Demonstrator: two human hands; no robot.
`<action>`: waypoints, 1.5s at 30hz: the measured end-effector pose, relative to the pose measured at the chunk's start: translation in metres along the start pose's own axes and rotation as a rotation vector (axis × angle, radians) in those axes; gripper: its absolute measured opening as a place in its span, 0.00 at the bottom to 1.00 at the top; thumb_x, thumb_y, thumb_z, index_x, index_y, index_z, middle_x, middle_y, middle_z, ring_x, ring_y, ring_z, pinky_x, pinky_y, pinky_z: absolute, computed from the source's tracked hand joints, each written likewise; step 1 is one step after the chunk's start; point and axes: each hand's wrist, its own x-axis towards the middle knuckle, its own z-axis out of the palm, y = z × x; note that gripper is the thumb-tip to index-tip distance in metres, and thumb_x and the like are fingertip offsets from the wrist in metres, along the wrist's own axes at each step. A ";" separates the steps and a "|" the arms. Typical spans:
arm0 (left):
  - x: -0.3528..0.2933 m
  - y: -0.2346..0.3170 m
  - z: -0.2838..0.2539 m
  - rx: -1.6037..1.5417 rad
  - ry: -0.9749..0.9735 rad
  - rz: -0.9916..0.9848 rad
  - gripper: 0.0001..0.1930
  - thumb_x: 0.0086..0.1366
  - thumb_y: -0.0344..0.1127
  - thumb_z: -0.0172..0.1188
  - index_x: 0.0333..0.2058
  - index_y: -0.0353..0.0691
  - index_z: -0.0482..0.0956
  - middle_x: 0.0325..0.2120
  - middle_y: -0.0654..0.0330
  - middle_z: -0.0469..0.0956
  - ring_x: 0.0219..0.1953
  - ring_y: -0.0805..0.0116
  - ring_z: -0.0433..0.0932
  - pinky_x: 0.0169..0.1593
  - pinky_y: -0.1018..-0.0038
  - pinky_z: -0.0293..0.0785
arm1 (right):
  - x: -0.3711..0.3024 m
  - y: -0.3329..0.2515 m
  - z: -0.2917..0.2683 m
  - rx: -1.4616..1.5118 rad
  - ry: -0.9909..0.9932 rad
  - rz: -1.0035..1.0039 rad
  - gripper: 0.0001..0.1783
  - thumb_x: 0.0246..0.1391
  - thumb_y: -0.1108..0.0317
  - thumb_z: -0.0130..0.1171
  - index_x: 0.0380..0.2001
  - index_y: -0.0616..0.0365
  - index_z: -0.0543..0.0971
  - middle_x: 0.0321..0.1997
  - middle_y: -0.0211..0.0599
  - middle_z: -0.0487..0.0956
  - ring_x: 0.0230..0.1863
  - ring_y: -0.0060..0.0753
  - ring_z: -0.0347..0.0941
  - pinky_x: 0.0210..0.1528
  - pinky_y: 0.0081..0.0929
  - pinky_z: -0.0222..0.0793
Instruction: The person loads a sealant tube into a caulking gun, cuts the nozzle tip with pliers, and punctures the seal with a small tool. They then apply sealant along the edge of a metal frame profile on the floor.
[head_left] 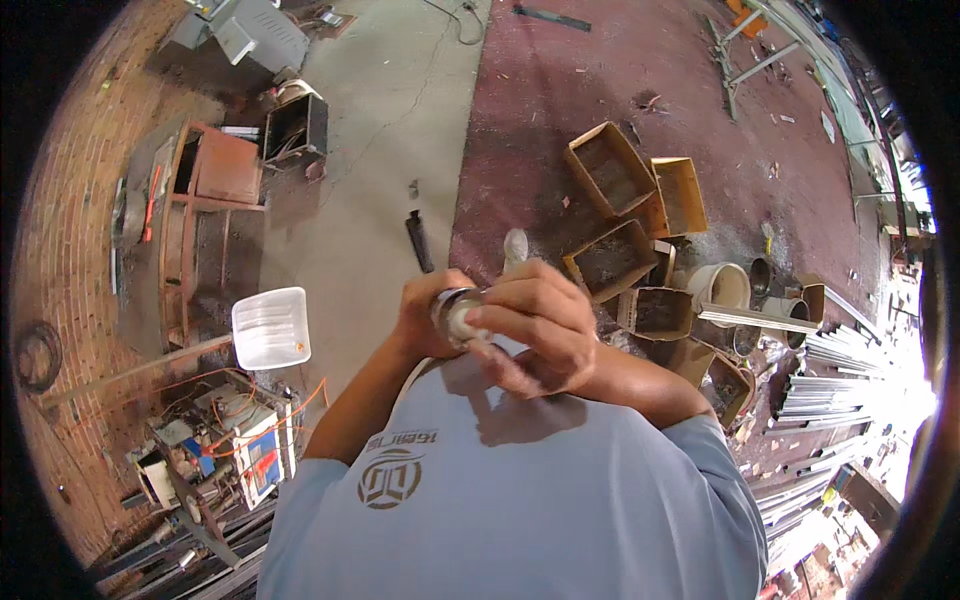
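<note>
Close in front of my chest, both hands meet at a round, silver-rimmed object (443, 308). My left hand (418, 312) is wrapped around its side. The fingers of my right hand (545, 325) are closed on a whitish, rounded piece (462, 320) at its face. The exact kind of both is too small and shaded to tell. Just beyond my hands a pale oval shape (516, 245) shows, perhaps a shoe tip. A dark, narrow piece (418, 240) appears past my left hand.
Open cardboard boxes (610, 170) and a white bucket (722, 288) stand at the right, near bundles of metal profiles (840, 385). At the left are a white plastic basin (272, 328), a reddish cabinet (228, 165) and a machine with orange cables (245, 430).
</note>
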 end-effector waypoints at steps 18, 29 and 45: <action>0.256 -0.151 -0.016 0.027 -0.037 -0.214 0.22 0.42 0.39 0.83 0.33 0.43 0.81 0.26 0.60 0.84 0.26 0.66 0.84 0.32 0.71 0.78 | 0.156 0.235 -0.082 0.054 0.221 0.191 0.36 0.43 0.46 0.78 0.46 0.67 0.82 0.44 0.45 0.80 0.47 0.46 0.75 0.47 0.40 0.72; 0.414 -0.260 -0.015 -0.382 0.246 -0.322 0.17 0.54 0.27 0.71 0.41 0.41 0.74 0.29 0.59 0.80 0.33 0.64 0.82 0.41 0.66 0.79 | 0.157 0.369 -0.130 0.053 0.135 0.775 0.16 0.70 0.65 0.52 0.42 0.69 0.82 0.43 0.48 0.82 0.47 0.43 0.78 0.51 0.36 0.73; 0.751 -0.408 0.055 -1.249 0.243 -1.080 0.24 0.68 0.54 0.63 0.41 0.35 0.74 0.38 0.53 0.78 0.44 0.56 0.78 0.57 0.57 0.76 | 0.135 0.575 -0.190 0.194 0.610 1.076 0.45 0.66 0.39 0.52 0.69 0.68 0.61 0.70 0.49 0.67 0.70 0.41 0.62 0.72 0.38 0.54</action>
